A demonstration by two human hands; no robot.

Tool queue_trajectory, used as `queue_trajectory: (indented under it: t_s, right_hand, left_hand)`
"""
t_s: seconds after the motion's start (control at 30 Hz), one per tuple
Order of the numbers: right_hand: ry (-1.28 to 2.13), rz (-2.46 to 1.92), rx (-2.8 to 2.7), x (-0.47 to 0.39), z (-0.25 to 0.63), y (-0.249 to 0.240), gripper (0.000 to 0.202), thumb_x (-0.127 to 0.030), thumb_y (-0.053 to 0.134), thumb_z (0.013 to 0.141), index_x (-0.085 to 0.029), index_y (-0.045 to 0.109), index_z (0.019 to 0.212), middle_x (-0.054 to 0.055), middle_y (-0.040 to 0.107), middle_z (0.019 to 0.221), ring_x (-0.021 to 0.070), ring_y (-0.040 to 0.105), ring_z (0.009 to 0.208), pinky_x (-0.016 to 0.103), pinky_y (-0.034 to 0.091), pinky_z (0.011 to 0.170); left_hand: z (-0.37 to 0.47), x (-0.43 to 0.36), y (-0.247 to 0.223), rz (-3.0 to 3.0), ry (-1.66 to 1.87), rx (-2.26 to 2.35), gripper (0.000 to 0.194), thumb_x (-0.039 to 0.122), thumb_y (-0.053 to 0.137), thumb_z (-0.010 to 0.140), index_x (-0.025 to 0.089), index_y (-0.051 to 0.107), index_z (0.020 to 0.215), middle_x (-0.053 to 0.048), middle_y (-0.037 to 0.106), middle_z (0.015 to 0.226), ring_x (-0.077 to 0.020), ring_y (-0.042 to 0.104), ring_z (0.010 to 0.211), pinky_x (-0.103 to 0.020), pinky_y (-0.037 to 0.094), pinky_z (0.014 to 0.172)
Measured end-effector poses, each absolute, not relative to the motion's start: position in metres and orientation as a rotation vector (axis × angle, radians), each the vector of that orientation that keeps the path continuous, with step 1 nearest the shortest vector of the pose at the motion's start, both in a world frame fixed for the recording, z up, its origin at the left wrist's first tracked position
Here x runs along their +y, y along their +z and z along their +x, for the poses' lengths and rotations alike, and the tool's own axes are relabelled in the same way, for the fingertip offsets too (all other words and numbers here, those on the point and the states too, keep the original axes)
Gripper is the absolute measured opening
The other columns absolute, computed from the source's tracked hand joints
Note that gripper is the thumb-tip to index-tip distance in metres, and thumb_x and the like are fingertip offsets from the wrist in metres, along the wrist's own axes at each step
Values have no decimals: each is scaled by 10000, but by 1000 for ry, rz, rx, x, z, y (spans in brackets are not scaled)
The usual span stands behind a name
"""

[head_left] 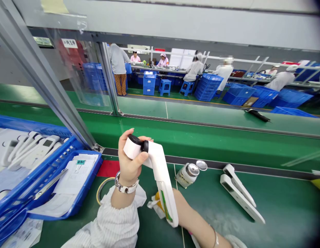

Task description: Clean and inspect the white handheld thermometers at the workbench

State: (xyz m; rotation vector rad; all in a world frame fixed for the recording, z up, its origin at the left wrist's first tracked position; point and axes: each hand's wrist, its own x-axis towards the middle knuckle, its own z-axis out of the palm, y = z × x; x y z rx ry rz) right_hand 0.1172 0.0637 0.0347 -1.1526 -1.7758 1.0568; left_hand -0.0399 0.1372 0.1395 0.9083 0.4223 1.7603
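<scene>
My left hand (131,162) is closed around the black-and-white round end of a white handheld device (160,168). The device slants down to the right, and a green strip shows in an opening in its handle. Behind the handle is my right hand (179,206), its fingers mostly hidden; a white cloth (156,206) and something yellow-orange show beside it. To the right stands a metal-topped bottle (187,175) with its lid flipped up. Two more white devices (240,196) lie on the green table farther right.
At the left, a blue basket (54,162) holds several white devices, and a blue tray (84,193) holds papers and a metal tool. A tape roll (100,193) and red sheet (108,168) lie nearby. A metal post (51,75) rises at left. Several people work beyond.
</scene>
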Motion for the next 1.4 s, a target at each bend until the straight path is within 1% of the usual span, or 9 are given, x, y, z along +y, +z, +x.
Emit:
queue_trajectory:
  t_s: [0.1,0.2,0.37,0.57,0.77,0.9,1.0,1.2,1.4]
  right_hand:
    - [832,-1248,-1831,71,134,61,59,-256,605,771,-218,650,779,35,615,759,181,549,693,314,447,637]
    - [655,-1209,-1507,72,146,95,88,-234,588,810,-248,633,884,39,617,846,186,560,755,327,446,681]
    - [465,-984,-1125,67,140,118,294,-206,671,746,-317,620,1013,30,626,874,203,578,784,370,471,744]
    - [250,-965,-1651,65,146,128,345,-129,634,746,-333,641,1024,40,609,903,201,569,798,361,481,710]
    - [349,-900,-2336,32,152,157,354,-138,591,791,-306,629,1101,39,624,850,141,539,663,261,445,576]
    - [212,-904,-2048,35,150,149,478,-120,609,777,-355,559,1191,28,623,878,155,565,705,282,466,620]
    - [115,-929,-1817,41,153,143,556,-85,613,764,-381,514,1225,27,600,898,160,569,738,290,473,644]
    - [364,-788,-2358,32,159,162,223,-198,558,841,-268,627,1041,26,608,826,123,525,675,240,444,595]
    - [31,-905,-1854,43,161,149,196,-121,576,810,-205,600,985,29,579,855,117,553,760,234,473,670]
  left_hand:
    - [-38,136,138,996,1719,399,596,202,810,562,274,527,1082,-34,681,853,-201,650,787,-385,494,833]
    - [-35,135,137,1085,1620,371,595,188,800,575,249,516,1094,-61,685,849,-219,651,795,-383,505,792]
    - [-22,131,134,1181,1423,404,622,111,810,522,217,520,1062,-72,688,838,-227,655,801,-353,498,783]
    - [-13,121,131,1331,1360,391,588,76,776,559,230,516,1064,-90,693,890,-231,654,808,-344,506,745]
    - [-23,119,135,1379,1550,412,594,202,793,600,274,484,1103,-48,698,864,-192,646,791,-307,494,750]
    - [-18,113,134,1394,1428,353,614,262,791,610,291,459,1126,-44,693,855,-199,645,784,-323,508,740]
    - [-12,108,132,1410,1326,276,588,226,763,648,298,457,1145,-63,691,878,-203,644,785,-327,515,726]
    - [-16,118,128,1383,1426,243,642,252,792,612,283,468,1165,-43,694,859,-187,645,799,-298,522,731]
    - [-10,115,122,1372,1335,74,676,259,779,626,277,428,1204,-32,686,882,-157,644,733,-260,538,644]
